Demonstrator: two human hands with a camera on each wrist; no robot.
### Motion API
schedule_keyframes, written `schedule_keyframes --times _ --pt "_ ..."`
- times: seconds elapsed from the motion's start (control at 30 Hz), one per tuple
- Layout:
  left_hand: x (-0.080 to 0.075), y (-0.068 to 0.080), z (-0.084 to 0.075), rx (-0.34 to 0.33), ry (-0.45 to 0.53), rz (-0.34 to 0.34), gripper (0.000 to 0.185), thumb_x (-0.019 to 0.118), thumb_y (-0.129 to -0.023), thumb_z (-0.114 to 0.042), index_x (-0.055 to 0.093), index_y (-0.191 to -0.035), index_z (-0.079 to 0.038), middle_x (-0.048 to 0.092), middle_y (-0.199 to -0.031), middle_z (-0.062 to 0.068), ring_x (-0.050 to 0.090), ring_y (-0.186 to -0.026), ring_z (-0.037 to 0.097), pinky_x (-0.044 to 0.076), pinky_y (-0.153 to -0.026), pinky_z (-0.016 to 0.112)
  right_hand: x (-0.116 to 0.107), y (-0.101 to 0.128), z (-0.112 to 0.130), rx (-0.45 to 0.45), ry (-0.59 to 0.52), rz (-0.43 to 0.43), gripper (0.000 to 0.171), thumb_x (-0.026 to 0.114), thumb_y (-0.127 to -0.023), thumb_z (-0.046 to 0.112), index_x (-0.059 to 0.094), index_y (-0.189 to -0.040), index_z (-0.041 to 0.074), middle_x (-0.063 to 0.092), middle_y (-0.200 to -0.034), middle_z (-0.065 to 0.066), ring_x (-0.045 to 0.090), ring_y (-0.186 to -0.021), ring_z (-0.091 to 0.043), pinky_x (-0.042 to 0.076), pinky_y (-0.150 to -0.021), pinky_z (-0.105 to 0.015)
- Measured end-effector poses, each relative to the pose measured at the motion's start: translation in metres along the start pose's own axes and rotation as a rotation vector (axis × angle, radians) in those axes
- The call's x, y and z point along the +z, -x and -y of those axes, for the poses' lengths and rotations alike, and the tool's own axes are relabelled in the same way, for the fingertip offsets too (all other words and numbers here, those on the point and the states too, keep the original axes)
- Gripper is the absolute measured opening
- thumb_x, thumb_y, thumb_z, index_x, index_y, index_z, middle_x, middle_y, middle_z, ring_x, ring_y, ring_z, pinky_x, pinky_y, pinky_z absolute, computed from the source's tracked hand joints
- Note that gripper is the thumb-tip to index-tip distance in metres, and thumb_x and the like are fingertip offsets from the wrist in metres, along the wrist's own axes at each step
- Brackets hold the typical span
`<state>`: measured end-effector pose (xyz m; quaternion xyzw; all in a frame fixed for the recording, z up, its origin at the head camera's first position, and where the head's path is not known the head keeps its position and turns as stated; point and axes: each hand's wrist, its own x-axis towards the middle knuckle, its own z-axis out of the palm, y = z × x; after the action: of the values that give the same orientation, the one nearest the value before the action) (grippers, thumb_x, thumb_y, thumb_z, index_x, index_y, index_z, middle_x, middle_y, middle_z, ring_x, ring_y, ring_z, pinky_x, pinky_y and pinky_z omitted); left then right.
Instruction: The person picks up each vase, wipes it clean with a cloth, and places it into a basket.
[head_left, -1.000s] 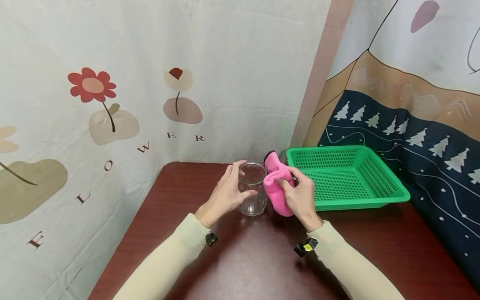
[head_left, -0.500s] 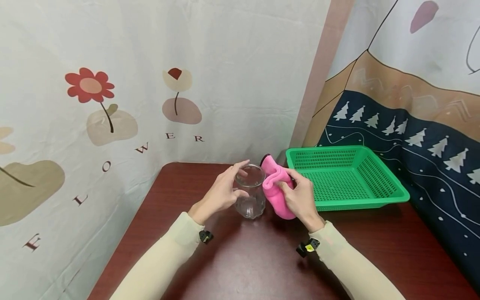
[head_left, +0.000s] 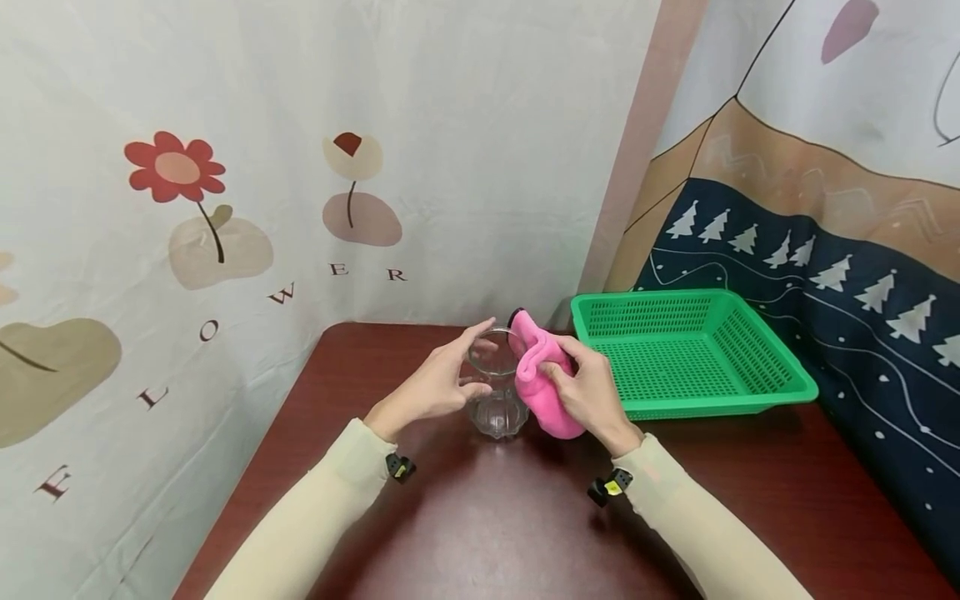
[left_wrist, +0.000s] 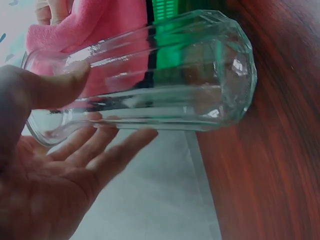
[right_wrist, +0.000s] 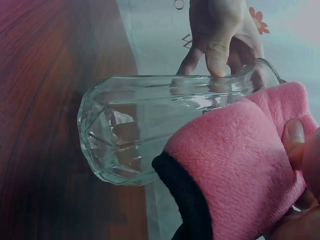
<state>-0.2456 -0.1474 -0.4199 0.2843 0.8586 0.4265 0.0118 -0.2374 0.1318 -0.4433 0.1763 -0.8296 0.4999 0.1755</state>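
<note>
Pale wall hanging: covering the back and left, showing printed flowers and the letters F, L, O, W, E, R.
Patterned hanging: draping along the right, showing tan mountains above white trees on navy.
Worktop: spreading beneath both arms, gleaming in reddish-brown wood grain.
Green basket: sitting at the worktop's back right, opening upward, rectangular and shallow with latticed sides.
Cream sleeves: reaching in from bottom left and bottom right.
Left hand: holding the neck of a clear glass jar, laying thumb along the near side and curving fingers round the far side.
Right hand: gripping a folded pink cloth, pressing thumb into a fold.
Cloth: bunching at the jar's right, overlapping part of the rim, showing a black edge; possibly touching the glass, but not showing clearly enough to tell.
Jar: appearing upright between both hands at the worktop's back middle, narrowing below a flared rim, widening toward a faceted base.
Black wrist devices: sitting at both cuffs, showing yellow on the right one.
</note>
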Motion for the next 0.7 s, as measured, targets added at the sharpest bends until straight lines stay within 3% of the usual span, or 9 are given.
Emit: schedule_keyframes --times 0.13,0.33,0.43,0.6,0.7 --pt "-0.002 0.001 0.001 0.02 -0.022 0.011 0.11 0.089 -0.099 0.003 0.026 -0.187 -0.018 0.07 -0.16 0.016 0.07 -0.144 0.034 0.071 -0.104 0.047 0.002 -0.001 -0.001 -0.019 -0.016 0.024 0.042 0.087 -0.103 0.001 0.083 -0.144 0.009 0.085 -0.139 -0.014 0.08 -0.118 -0.032 0.067 -0.102 -0.043" --pt "0.001 0.0 0.003 0.039 -0.096 -0.011 0.112 0.091 -0.098 0.002 0.024 -0.187 -0.013 0.073 -0.158 0.016 0.074 -0.137 0.032 0.063 -0.083 0.028 0.01 -0.002 -0.008 -0.026 -0.014 0.065 0.039 0.083 -0.104 -0.002 0.084 -0.142 0.009 0.084 -0.14 -0.013 0.079 -0.127 -0.031 0.064 -0.107 -0.037" --pt "0.004 0.0 0.003 0.05 -0.119 -0.018 0.11 0.089 -0.1 0.003 0.023 -0.186 -0.01 0.072 -0.159 0.018 0.074 -0.136 0.033 0.061 -0.085 0.031 0.015 0.0 -0.014 -0.044 0.012 0.08 0.038 0.083 -0.104 -0.002 0.085 -0.14 0.008 0.084 -0.14 -0.012 0.08 -0.129 -0.031 0.065 -0.108 -0.044" --pt "0.006 0.0 0.002 0.053 -0.131 -0.02 0.109 0.087 -0.1 0.004 0.021 -0.186 -0.009 0.072 -0.158 0.018 0.074 -0.138 0.035 0.064 -0.096 0.048 0.02 0.003 -0.019 -0.08 0.068 0.099 0.031 0.084 -0.101 -0.005 0.088 -0.13 0.004 0.084 -0.139 -0.013 0.081 -0.13 -0.034 0.065 -0.112 -0.055" --pt "0.006 0.0 0.001 0.047 -0.135 -0.018 0.109 0.087 -0.1 0.004 0.02 -0.186 -0.009 0.072 -0.157 0.018 0.073 -0.137 0.034 0.064 -0.095 0.045 0.022 0.005 -0.021 -0.077 0.107 0.129 0.028 0.084 -0.1 -0.004 0.089 -0.126 0.005 0.084 -0.14 -0.014 0.081 -0.131 -0.035 0.065 -0.114 -0.056"
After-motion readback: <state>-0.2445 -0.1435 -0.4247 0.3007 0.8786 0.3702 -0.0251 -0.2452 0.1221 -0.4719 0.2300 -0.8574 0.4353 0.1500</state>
